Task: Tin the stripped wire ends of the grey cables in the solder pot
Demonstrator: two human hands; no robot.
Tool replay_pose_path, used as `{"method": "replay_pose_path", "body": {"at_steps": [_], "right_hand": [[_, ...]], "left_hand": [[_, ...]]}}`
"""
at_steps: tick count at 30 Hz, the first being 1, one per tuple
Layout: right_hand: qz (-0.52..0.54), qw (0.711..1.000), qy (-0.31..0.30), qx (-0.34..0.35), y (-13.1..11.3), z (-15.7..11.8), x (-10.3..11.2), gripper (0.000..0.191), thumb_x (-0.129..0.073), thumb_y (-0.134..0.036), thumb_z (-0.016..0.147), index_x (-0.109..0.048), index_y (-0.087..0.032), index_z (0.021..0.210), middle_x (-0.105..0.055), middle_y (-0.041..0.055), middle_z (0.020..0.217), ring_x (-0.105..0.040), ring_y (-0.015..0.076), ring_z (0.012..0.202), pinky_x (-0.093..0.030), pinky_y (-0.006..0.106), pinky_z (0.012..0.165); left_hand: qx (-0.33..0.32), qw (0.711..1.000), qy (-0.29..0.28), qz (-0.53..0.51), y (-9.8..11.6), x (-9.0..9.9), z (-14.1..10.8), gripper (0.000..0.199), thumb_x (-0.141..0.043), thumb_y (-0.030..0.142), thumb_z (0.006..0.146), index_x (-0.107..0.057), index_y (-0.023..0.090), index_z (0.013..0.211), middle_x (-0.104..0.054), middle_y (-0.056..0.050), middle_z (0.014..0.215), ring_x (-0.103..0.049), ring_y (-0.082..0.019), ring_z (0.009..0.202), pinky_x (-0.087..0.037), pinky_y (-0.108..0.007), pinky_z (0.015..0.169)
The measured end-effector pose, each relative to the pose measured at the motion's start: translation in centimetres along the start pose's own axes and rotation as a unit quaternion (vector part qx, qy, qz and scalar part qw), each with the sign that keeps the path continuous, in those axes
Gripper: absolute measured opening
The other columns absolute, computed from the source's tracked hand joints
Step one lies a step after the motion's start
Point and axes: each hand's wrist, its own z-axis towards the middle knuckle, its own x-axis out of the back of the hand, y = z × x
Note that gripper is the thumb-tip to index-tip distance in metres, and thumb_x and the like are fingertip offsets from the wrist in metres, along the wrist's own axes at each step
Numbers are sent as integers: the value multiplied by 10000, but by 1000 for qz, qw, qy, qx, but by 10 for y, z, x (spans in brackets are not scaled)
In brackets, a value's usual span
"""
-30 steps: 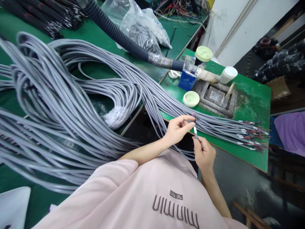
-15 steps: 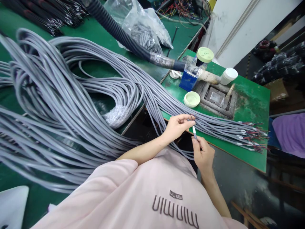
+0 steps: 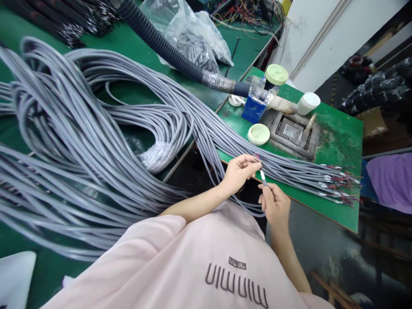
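The left hand (image 3: 240,172) pinches the thin wires (image 3: 257,157) at the end of one cable (image 3: 265,182) between thumb and fingers, the coloured tips showing just past its fingertips. The right hand (image 3: 276,204) grasps the cable's grey sheath, thumb against fingers, just below a white band (image 3: 262,175). That band lies bare between the two hands, and the cable end stands tilted there, in front of the person's shirt (image 3: 225,240).

Just beyond both hands runs a bundle (image 3: 231,137) of grey cables; its stripped ends (image 3: 344,184) lie to the right of the right hand on the green bench (image 3: 341,124). Past the left hand's fingertips sits a pale green lid (image 3: 258,134), and beyond it, to its right, a grimy square frame (image 3: 291,148) with a stick (image 3: 309,124) resting on it. Farther from the hands stand a blue box (image 3: 253,109) and a white cup (image 3: 309,103). A dark hose (image 3: 167,53) slants down beyond the left hand. Large loops (image 3: 80,128) of grey cable spread to the left of that hand.
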Motion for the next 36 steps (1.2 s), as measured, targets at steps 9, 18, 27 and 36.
{"method": "replay_pose_path", "body": {"at_steps": [9, 18, 27, 36], "right_hand": [[257, 964, -10, -71, 6, 3, -7, 216, -573, -364, 937, -686, -182, 903, -420, -91, 403, -370, 68, 366, -392, 236, 470], [333, 941, -4, -65, 3, 3, -8, 217, -571, -379, 931, -660, -186, 887, -404, -96, 408, -346, 75, 360, -404, 244, 458], [307, 950, -20, -58, 5, 13, 6, 228, -605, -417, 865, -618, -201, 795, -395, -95, 400, -347, 87, 347, -433, 263, 451], [236, 967, 79, 53, -1, 24, 14, 68, -669, -231, 771, -718, -215, 816, -629, -15, 643, -566, 126, 560, -474, 277, 560]], "left_hand": [[-16, 999, 30, -16, -14, -4, -4, 265, -792, 369, 710, -685, 145, 806, -565, 52, 531, -448, -29, 441, -323, -146, 428], [-74, 994, -31, 77, -17, -7, -10, 232, -770, 389, 731, -726, 169, 788, -599, 14, 553, -489, -68, 481, -370, -196, 489], [-182, 932, -201, 238, -20, -5, -15, 239, -705, 445, 793, -769, 215, 804, -648, -34, 533, -577, -130, 520, -467, -276, 591], [30, 990, -139, 11, -21, -24, -19, 355, -795, 451, 701, -678, 127, 786, -649, -2, 599, -520, -64, 478, -366, -183, 442]]}}
